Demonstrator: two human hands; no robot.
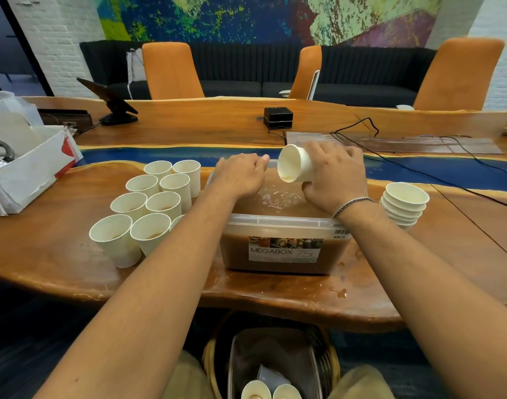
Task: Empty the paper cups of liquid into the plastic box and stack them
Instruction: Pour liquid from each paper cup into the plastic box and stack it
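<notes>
Over the plastic box (284, 223), near the middle of the bench (44, 249), the right hand (335, 174) holds one paper cup (294, 164) tipped far over, its mouth low and facing left. Its fingers (321, 149) are wrapped round the cup wall, with the thumb below. The left hand (240, 175) lies on the far left rim of the box, fingers bent over it, and I judge that it steadies the box. Only a little liquid shows at the lip, so this pour seems almost done. To do it well, keep the lip inside the rim, wait for the last drops, then turn the cup upright before it goes to the stack of empty cups (404, 203) just right of the box. The box looks quite full of brown liquid, so pour gently. Wet spots (340, 292) lie on the bench in front. The waiting cups (163, 203) stand close together on the left, and a careless forearm could knock them. A black cable (476, 194) runs behind the stack
</notes>
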